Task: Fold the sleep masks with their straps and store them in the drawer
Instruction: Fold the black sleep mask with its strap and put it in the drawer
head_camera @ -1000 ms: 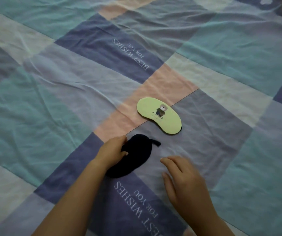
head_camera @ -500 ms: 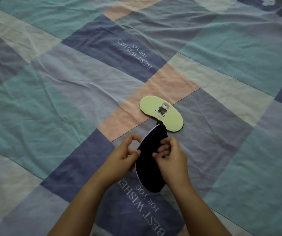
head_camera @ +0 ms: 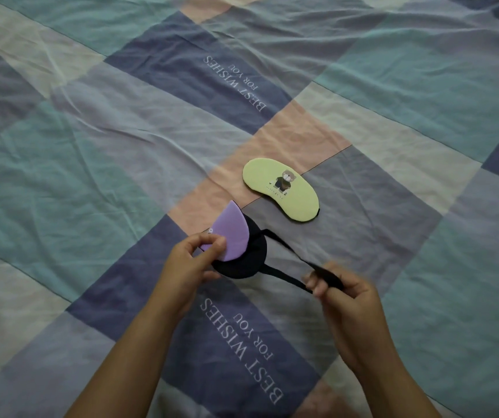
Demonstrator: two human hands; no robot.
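Observation:
A sleep mask with a purple front and black back (head_camera: 236,245) is folded in half, purple side up. My left hand (head_camera: 194,263) pinches it at its left edge, just above the bedsheet. Its black strap (head_camera: 287,251) runs in a loop to the right, where my right hand (head_camera: 341,294) grips the far end and holds it taut. A yellow-green sleep mask with a bear print (head_camera: 281,193) lies flat on the sheet just beyond, apart from both hands. No drawer is in view.
A wrinkled patchwork bedsheet (head_camera: 121,146) in blue, teal, pink and white squares, some printed with "BEST WISHES FOR YOU", fills the whole view.
The mask was lifted off the sheet, held upright in both hands, then folded so its purple side shows. My right hand moved right, pulling the strap out.

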